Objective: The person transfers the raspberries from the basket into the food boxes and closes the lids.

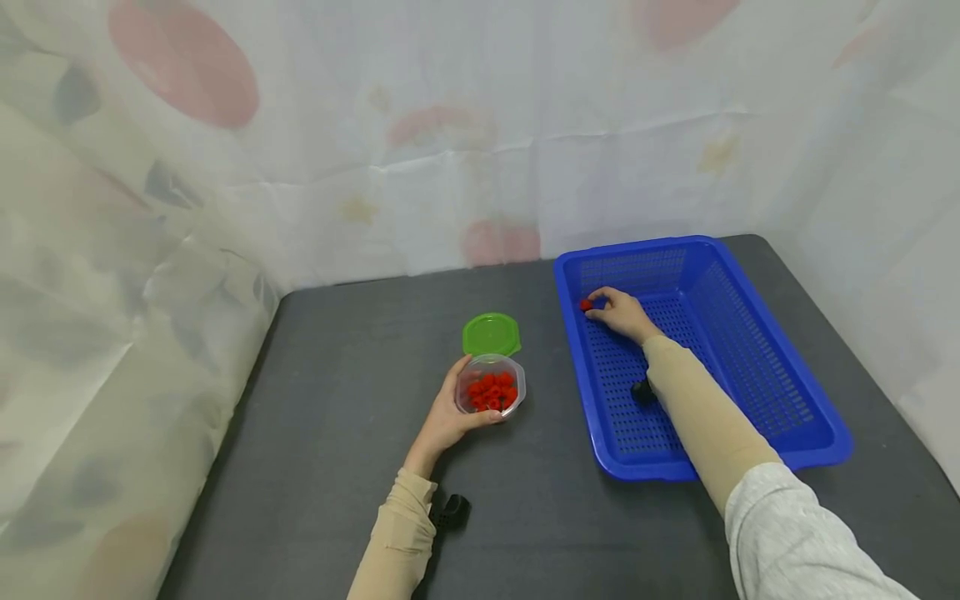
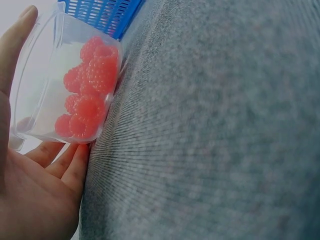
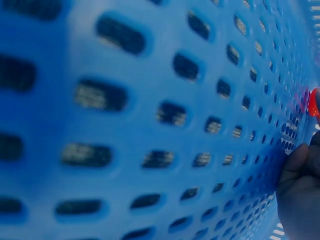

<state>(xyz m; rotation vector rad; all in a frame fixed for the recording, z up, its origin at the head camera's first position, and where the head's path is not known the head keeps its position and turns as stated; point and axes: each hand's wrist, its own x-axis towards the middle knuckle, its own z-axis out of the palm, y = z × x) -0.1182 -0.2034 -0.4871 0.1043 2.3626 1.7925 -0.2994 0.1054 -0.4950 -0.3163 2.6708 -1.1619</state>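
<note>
My left hand [image 1: 444, 417] grips a clear plastic container [image 1: 467, 385] that stands upright on the table, thumb on its near side and fingers round the left. Several red raspberries [image 1: 491, 390] lie inside it; the left wrist view shows them through its wall [image 2: 90, 85]. Just beyond the container lies its green lid [image 1: 491, 334]. Inside a blue perforated basket [image 1: 761, 358], near the left wall, my right hand [image 1: 621, 315] pinches one raspberry [image 1: 586, 305] between thumb and finger. That berry [image 3: 313, 102] appears at the right wrist view's edge, partly cut off.
The basket takes up the right part of the dark grey table [image 1: 360, 400], with its rim [image 1: 581, 383] to the right of the container. A patterned white curtain [image 1: 420, 192] hangs behind the table and along both sides.
</note>
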